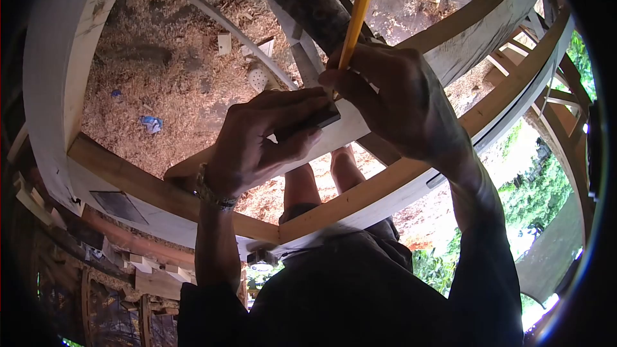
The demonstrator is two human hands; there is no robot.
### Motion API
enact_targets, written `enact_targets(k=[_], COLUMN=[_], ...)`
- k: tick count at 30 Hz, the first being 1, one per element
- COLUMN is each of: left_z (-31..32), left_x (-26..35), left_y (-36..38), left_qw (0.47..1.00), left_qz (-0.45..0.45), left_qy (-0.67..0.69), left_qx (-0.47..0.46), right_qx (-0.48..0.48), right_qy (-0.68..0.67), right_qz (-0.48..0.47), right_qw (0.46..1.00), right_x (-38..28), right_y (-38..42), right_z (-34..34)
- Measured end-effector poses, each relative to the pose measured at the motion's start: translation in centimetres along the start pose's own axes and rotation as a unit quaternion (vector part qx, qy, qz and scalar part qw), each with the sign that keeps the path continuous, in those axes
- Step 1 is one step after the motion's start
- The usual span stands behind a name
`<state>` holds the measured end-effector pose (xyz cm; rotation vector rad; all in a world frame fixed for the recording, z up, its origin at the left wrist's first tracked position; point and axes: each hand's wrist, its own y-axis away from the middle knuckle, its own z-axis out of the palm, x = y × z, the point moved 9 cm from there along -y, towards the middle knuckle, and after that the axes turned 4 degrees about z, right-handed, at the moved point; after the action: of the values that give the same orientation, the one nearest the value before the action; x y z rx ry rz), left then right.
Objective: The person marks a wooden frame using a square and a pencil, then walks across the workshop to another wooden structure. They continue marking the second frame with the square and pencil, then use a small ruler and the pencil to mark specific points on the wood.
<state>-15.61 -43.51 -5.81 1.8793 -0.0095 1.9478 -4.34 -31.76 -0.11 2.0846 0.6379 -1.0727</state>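
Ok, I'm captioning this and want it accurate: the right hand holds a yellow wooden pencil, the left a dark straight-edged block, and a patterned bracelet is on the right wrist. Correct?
Not quite: in the head view, the patterned bracelet is on the left wrist. The rest stands: the right hand holds the yellow wooden pencil, the left hand the dark straight-edged block.

A person's two bare hands meet at close quarters, the left grip closed, its fingers stretched toward the right grip with the thumb below them. The right grip is pinched between thumb and index finger, its fingertips just beside the left's. Below the left grip, the left forearm runs nearly straight; below the right, the right forearm slants outward from the wrist.
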Motion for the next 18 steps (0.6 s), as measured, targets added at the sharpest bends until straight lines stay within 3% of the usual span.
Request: enact_targets(k=[5, 8, 11, 18], left_z=[0.0, -0.4, -0.5, -0.3], left_x=[0.0, -0.1, -0.1, -0.4], left_y=[0.0, -0.1, -0.1, 0.0], left_qw=[1.0, 0.998, 0.998, 0.999], left_qz=[-0.004, 0.025, 0.015, 0.004], left_qy=[-0.006, -0.003, 0.008, 0.023], left_qx=[-0.008, 0.066, 0.068, 0.043], right_qx=[0.003, -0.008, -0.002, -0.011], right_qy=[0.037, -0.007, -0.005, -0.013], right_qz=[-0.003, 0.086, 0.098, 0.065], right_qw=[0.999, 0.996, 0.995, 0.998], right_x=[-0.1, 0.4, 0.6, 0.6], right_y=[0.1, 0.0, 0.1, 0.1], right_z=[0.1, -0.9, -1.1, -0.2])
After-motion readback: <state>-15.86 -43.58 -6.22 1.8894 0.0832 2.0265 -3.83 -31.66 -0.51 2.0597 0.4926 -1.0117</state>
